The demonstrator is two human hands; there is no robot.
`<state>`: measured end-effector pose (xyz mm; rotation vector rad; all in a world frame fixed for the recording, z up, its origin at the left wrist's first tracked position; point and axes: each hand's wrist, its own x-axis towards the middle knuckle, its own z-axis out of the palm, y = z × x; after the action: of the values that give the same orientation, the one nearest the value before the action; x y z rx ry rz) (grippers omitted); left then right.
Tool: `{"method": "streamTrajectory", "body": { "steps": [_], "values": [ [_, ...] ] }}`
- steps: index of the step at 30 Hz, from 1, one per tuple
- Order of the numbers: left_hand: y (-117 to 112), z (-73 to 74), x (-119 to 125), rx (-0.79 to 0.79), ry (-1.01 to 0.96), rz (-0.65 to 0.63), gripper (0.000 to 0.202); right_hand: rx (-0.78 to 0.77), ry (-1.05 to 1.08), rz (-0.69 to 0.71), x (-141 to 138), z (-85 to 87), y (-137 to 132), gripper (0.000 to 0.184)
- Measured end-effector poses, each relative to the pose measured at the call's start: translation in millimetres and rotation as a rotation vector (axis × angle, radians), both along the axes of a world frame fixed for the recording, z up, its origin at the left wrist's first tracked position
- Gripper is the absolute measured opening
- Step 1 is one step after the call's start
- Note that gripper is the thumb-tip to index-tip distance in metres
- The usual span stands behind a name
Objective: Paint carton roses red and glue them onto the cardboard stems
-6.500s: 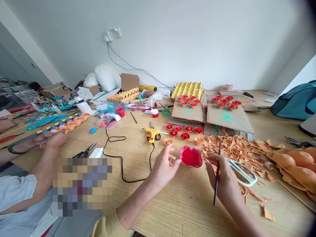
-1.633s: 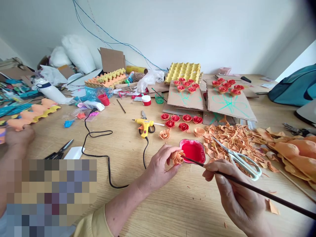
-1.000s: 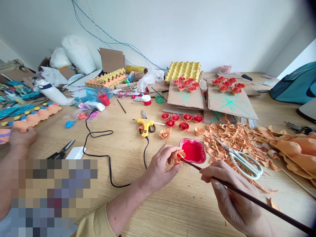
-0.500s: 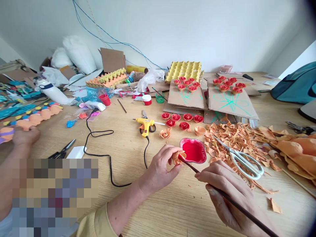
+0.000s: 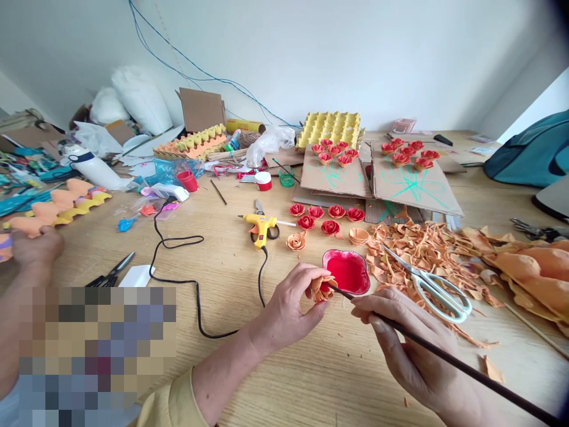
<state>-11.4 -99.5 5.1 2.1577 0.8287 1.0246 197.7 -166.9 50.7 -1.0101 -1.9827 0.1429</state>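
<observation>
My left hand (image 5: 288,302) pinches a small orange paper rose (image 5: 320,289) just above the wooden table. My right hand (image 5: 409,344) grips a long dark paintbrush (image 5: 444,356); its tip touches the rose's right side, where a red patch shows. Right behind the rose sits a small dish of red paint (image 5: 347,272). Beyond it lie several red-painted roses (image 5: 323,218), one unpainted orange rose (image 5: 296,241) and a small orange cup (image 5: 358,236).
White-handled scissors (image 5: 433,286) lie on a heap of orange paper scraps (image 5: 427,249). A yellow glue gun (image 5: 261,226) with black cord lies left of centre. Cardboard sheets (image 5: 400,184) hold more red roses. Another person's hand (image 5: 38,249) works at the far left.
The brush tip shifted slightly along the rose, and my right hand moved a little with it. The other person's hand moved the coloured egg-carton strip at far left.
</observation>
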Motion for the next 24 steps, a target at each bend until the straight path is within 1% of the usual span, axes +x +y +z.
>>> {"method": "streamTrajectory", "body": {
  "steps": [2, 5, 10, 13, 18, 24],
  "values": [
    [0, -0.5, 0, -0.004, 0.004, 0.014, 0.041, -0.006, 0.024, -0.018, 0, -0.8, -1, 0.017],
    [1, -1.6, -1, -0.009, 0.018, 0.034, 0.040, -0.050, 0.076, -0.020, 4, -6.9, -3, 0.017],
    [1, -2.8, -2, -0.011, -0.008, -0.013, 0.043, -0.084, 0.114, -0.020, 7, -15.3, -3, 0.022],
    [1, -3.2, -2, -0.033, -0.022, -0.011, 0.042, -0.091, 0.115, -0.014, 6, -14.1, -4, 0.019],
    [1, -3.1, -1, -0.082, -0.038, 0.017, 0.035, -0.108, 0.159, -0.001, 8, -11.7, -7, 0.018],
    [0, -2.1, -1, -0.102, -0.048, -0.003, 0.040, -0.035, 0.108, -0.005, 4, -6.8, -4, 0.020]
  ]
}}
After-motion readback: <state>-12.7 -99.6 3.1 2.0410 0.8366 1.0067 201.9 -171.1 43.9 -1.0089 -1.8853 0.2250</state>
